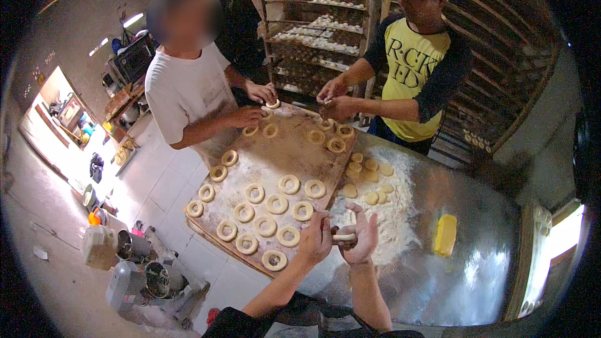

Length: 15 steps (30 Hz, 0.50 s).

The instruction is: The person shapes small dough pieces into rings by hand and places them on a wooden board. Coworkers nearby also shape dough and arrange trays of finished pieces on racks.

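Note:
A pale piece of dough [344, 237] spans the gap between my two hands, over the near right edge of the floured wooden board. My left hand [315, 238] has its fingers closed at the dough's left end. My right hand [360, 238] is turned palm up, with the dough's other end against it and some fingers raised. How the right fingers grip the dough is partly hidden. Left of my hands, several dough rings [265, 226] lie on the board [260, 156]. Beyond my right hand are several small flat dough pieces [372, 198] beside spread flour [400, 213].
Across the board, a person in a white shirt [184, 87] handles dough rings; another in a yellow shirt [413, 69] holds a small dough piece. A yellow block [445, 235] sits on the metal table [476, 213]. Behind stands a rack [316, 25] of loaded trays. Machines [141, 281] occupy the left floor.

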Each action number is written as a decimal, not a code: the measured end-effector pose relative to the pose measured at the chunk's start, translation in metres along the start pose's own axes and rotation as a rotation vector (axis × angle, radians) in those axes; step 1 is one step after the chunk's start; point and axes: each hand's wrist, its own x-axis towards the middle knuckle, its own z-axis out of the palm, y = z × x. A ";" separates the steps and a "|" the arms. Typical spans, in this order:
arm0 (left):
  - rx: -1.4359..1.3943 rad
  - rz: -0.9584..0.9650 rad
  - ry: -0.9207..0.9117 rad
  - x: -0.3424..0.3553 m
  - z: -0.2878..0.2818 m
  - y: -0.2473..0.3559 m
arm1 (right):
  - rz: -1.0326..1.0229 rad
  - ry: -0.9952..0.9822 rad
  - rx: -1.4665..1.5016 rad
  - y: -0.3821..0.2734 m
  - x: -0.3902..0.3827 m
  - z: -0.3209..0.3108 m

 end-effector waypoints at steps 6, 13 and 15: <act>0.076 -0.044 -0.125 0.033 -0.057 -0.053 | 0.022 0.056 -0.041 0.041 0.051 0.038; 0.118 0.020 -0.148 0.083 -0.108 -0.098 | 0.147 0.234 -0.259 0.099 0.107 0.056; 0.107 -0.039 -0.176 0.089 -0.117 -0.105 | 0.055 0.424 -0.203 0.108 0.119 0.065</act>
